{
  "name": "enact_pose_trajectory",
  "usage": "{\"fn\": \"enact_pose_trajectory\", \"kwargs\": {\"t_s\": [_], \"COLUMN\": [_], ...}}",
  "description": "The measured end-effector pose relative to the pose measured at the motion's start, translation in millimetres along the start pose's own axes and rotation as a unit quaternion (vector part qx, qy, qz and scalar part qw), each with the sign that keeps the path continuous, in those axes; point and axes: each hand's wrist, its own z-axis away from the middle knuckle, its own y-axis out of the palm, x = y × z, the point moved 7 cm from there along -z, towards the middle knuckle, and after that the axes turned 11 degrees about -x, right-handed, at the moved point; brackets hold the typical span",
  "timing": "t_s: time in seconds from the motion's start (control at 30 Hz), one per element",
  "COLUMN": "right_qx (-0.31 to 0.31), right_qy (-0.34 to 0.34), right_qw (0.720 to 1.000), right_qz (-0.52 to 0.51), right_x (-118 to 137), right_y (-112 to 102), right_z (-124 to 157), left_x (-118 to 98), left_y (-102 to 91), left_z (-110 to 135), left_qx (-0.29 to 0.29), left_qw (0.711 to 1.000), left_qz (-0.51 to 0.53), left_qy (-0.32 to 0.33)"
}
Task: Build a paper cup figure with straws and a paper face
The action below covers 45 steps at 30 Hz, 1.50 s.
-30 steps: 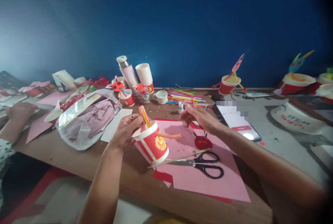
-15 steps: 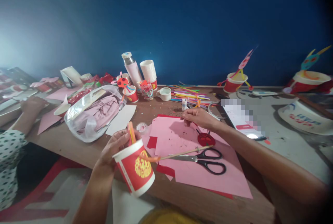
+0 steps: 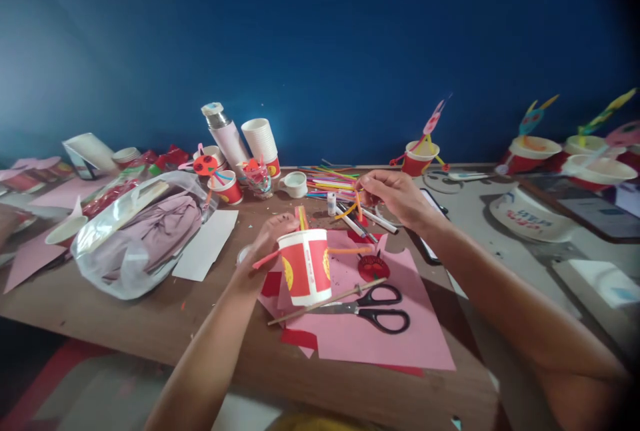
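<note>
My left hand (image 3: 270,234) grips a red and white paper cup (image 3: 306,267) from its left side, over the pink paper. Pipe cleaners stick out of the cup's sides, a red one (image 3: 266,259) on the left and an orange one (image 3: 350,251) on the right. Yellow and orange strips (image 3: 301,217) rise at its rim. Above and to the right, my right hand (image 3: 393,194) pinches a bent orange pipe cleaner (image 3: 359,205). Black-handled scissors (image 3: 383,309), a thin wooden stick (image 3: 345,292) and a red face cutout (image 3: 373,267) lie on the pink paper (image 3: 395,351).
A plastic bag (image 3: 145,231) and white card (image 3: 205,247) lie left. Behind stand a flask (image 3: 227,134), stacked cups (image 3: 260,141), a mug (image 3: 294,184) and loose pipe cleaners (image 3: 333,181). To the right are a phone (image 3: 431,251) and decorated cups (image 3: 420,159).
The cup has been lifted and turned, so its seam now faces me. My right hand has risen from the table with the orange pipe cleaner. The view has swung right.
</note>
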Motion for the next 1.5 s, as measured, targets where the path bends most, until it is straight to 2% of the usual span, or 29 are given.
{"fn": "enact_pose_trajectory", "kwargs": {"t_s": [0.07, 0.17, 0.23, 0.3, 0.33, 0.37, 0.43, 0.5, 0.67, 0.87, 1.07, 1.13, 1.37, 1.5], "right_qx": [0.032, 0.080, 0.141, 0.251, 0.315, 0.353, 0.367, 0.355, 0.337, 0.354, 0.361, 0.362, 0.380, 0.389], "right_qy": [0.018, 0.026, 0.013, -0.013, -0.031, -0.052, -0.098, -0.122, -0.122, -0.105, -0.097, -0.099, -0.093, -0.105], "right_qw": [0.999, 0.995, 0.984, 0.950, 0.919, 0.887, 0.835, 0.802, 0.760, 0.750, 0.757, 0.761, 0.754, 0.773], "right_qz": [0.014, 0.057, 0.106, 0.184, 0.236, 0.294, 0.397, 0.464, 0.542, 0.548, 0.535, 0.529, 0.528, 0.490], "right_x": [-8, -16, -15, -15, -17, -18, -21, -24, -35, -39, -47, -50, -57, -49], "right_y": [8, 17, 21, 28, 31, 32, 31, 33, 42, 45, 46, 46, 45, 43], "right_z": [0, 1, 5, 16, 24, 31, 38, 42, 42, 44, 50, 50, 47, 43], "left_x": [3, 13, 18, 19, 19, 18, 16, 16, 18, 20, 20, 17, 14, 16], "left_y": [2.9, 6.3, 6.5, 6.3, 6.0, 5.7, 4.2, 2.1, 0.5, 2.2, -11.8, -11.9, 1.0, 3.7], "left_z": [5, 3, 0, -3, -3, -4, -5, -6, -10, -12, -16, -15, -12, -12], "left_qx": [0.012, 0.008, -0.010, -0.014, -0.010, -0.001, 0.013, 0.021, 0.032, 0.085, 0.007, 0.003, 0.077, 0.095], "left_qw": [1.000, 1.000, 0.999, 0.998, 0.998, 0.999, 0.999, 0.998, 0.997, 0.993, 0.998, 0.998, 0.994, 0.992], "left_qz": [-0.008, -0.028, -0.036, -0.037, -0.035, -0.031, -0.021, -0.012, 0.014, 0.054, 0.044, 0.037, 0.052, 0.049], "left_qy": [0.024, 0.000, -0.027, -0.040, -0.043, -0.045, -0.047, -0.052, -0.071, -0.068, -0.054, -0.052, -0.061, -0.061]}}
